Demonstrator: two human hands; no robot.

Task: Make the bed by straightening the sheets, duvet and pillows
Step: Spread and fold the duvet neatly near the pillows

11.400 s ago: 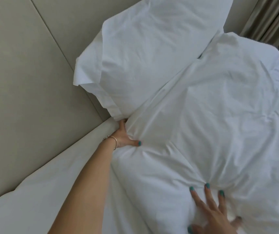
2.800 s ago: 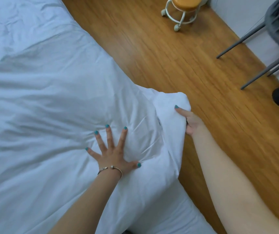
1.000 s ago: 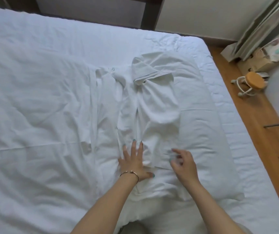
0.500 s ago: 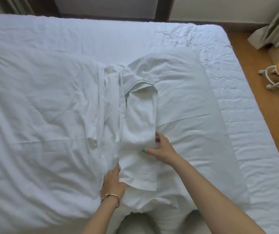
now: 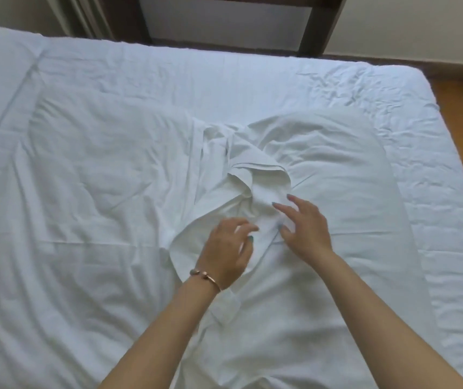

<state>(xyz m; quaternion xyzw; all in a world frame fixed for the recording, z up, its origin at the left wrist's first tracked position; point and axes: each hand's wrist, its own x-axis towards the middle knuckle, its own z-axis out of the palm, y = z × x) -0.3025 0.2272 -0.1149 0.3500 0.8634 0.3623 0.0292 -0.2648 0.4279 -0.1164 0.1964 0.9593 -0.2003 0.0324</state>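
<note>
Both hands hover with fingers spread and holding nothing over a bunched fold of duvet (image 5: 255, 189) mid-bed, its long axis running straight away from the person, left hand (image 5: 226, 248) flanking its near end, right hand (image 5: 304, 228) alongside

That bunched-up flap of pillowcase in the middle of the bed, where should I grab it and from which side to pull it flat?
Probably pinch the loose pillowcase flap at its curled hemmed edge, coming from the near side where the left hand and right hand already hover. That hem stands up in a raised fold, free of the pillow beneath, so fingers can slip under it.
</note>
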